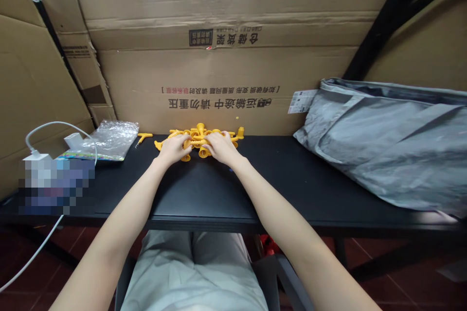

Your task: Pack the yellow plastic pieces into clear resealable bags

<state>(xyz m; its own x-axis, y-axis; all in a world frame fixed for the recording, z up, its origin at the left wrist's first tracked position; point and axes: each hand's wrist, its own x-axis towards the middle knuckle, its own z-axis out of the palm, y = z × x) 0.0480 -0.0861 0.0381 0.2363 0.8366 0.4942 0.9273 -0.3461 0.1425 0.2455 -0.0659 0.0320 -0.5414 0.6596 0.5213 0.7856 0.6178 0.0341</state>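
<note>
A cluster of yellow plastic parts (200,130), with cup-like ends and rods, lies at the back of the black table against the cardboard. My left hand (174,149) is curled around the left side of this cluster. On the other side, my right hand (222,147) has its fingers closed over the parts, and both thumbs point inward. Several rounded cups show between and below the hands. What exactly lies under the fingers is partly hidden. Left of the cluster is a small yellow-handled tool (145,136) with a thin metal tip.
Cardboard (226,68) walls the back and left of the black table (204,194). A grey fabric bag (386,141) occupies the right side. At left are a clear plastic bag (111,138), a white charger (38,167) with its cable, and a blurred-out item (58,187).
</note>
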